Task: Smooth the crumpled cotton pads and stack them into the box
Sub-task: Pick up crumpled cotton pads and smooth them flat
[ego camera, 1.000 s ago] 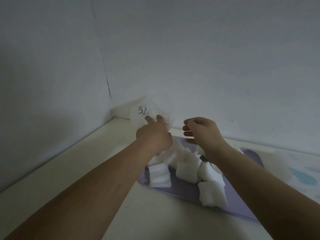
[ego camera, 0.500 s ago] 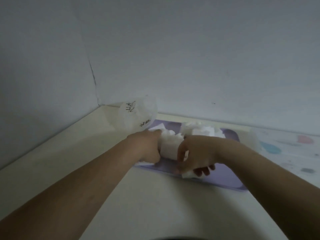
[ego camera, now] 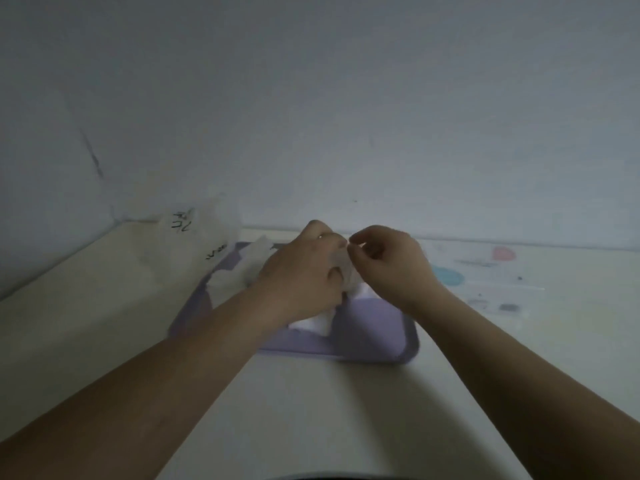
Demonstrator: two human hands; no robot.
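over the far half of the purple tray (ego camera: 374,344), near the back edge of the desk (ego camera: 311,410), both hands meet on a single cotton pad (ego camera: 346,271). the left hand (ego camera: 301,275) is curled round it from the left, fingers closed under and behind the pad, so most of the pad is hidden. the right hand (ego camera: 391,265) comes in from the right with thumb and forefinger nipped together at the pad's top edge, the other fingers loosely bent. whether that pinch has cotton in it or only touches the edge i cannot tell; the light is dim and the frame soft.

the pad sits between the two hands, held just above the tray, not lying on it. it looks to stand roughly upright, its longer side running from the pinch down toward the tray. the left hand carries it, so the right is the free one to pull or stroke it flat, i think.

more loose pads (ego camera: 242,271) lie heaped on the tray's far left corner, and another pad (ego camera: 311,322) lies under the left wrist near the tray's middle. the clear box (ego camera: 194,244) with dark writing stands off the tray's far left corner, close to the wall, on the left hand's side. it is nearer the left hand than the right, so the smoothed pad would most likely travel leftward and away to reach it.
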